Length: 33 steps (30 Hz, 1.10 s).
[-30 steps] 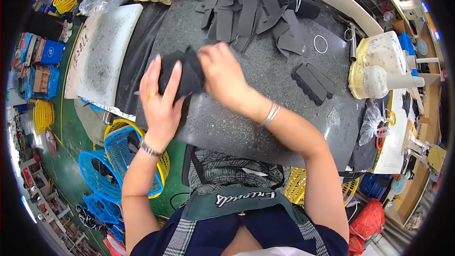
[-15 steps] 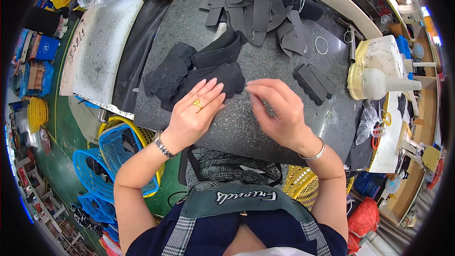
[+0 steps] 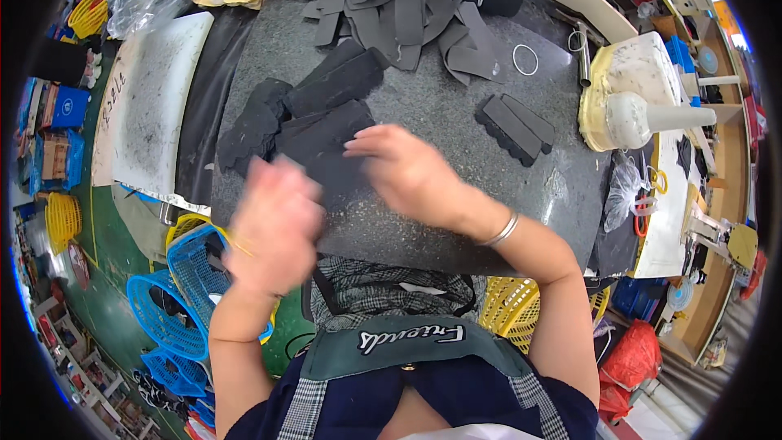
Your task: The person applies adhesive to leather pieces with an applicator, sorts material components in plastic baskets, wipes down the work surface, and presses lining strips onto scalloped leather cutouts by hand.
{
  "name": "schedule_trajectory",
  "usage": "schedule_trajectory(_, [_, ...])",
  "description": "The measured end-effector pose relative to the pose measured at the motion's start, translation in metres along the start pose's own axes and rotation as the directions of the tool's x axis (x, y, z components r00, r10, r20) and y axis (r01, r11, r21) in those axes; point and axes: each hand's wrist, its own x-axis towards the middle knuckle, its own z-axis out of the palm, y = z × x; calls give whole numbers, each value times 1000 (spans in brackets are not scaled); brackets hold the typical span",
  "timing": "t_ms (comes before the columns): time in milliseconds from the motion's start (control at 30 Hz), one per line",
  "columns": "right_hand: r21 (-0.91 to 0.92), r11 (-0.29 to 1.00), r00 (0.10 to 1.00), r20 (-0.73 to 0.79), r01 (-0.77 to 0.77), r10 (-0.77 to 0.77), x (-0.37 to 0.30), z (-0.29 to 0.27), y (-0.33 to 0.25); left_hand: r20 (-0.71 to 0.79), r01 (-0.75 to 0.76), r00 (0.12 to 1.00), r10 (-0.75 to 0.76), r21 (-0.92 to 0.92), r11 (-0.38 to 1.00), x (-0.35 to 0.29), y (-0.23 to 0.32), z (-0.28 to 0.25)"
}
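Note:
My left hand [image 3: 278, 226] is smeared by motion at the table's near left edge. Its fingers cannot be made out. Leaning in from the right, my right hand [image 3: 411, 178] has its somewhat blurred fingers stretched leftward over a stack of black fabric pieces [image 3: 330, 143]. Whether the fingertips touch the stack is unclear. Beside that stack lie black pieces with scalloped edges [image 3: 254, 118], and behind it are folded black strips [image 3: 338, 80]. A small set of dark strips on a scalloped piece [image 3: 515, 129] rests apart to the right.
Loose dark grey strips [image 3: 407, 4] pile up at the back of the grey table [image 3: 456, 134]. A white ring [image 3: 525, 59] lies near them. A white-and-yellow block with a spout [image 3: 635, 106] stands at right. Blue baskets [image 3: 155, 301] are below left, a yellow basket [image 3: 509, 305] under the table.
My left hand has left the black stack and moved left and nearer. My right hand has shifted left over the stack. The whole view has slid slightly.

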Motion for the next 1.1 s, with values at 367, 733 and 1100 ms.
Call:
schedule_trajectory(367, [-411, 797, 896, -172, -443, 410, -18, -89, 92, 87, -171, 979, 187, -160, 972, 109, 21, 85])
schedule_trajectory(733, [-69, 899, 876, -272, -432, 400, -26, -124, 36, 295, -304, 921, 255, 131, 944, 149, -7, 142])
schedule_trajectory(1100, [751, 254, 537, 156, -609, 829, -69, -85, -36, 591, 668, 733, -337, -718, 195, 40, 20, 47])
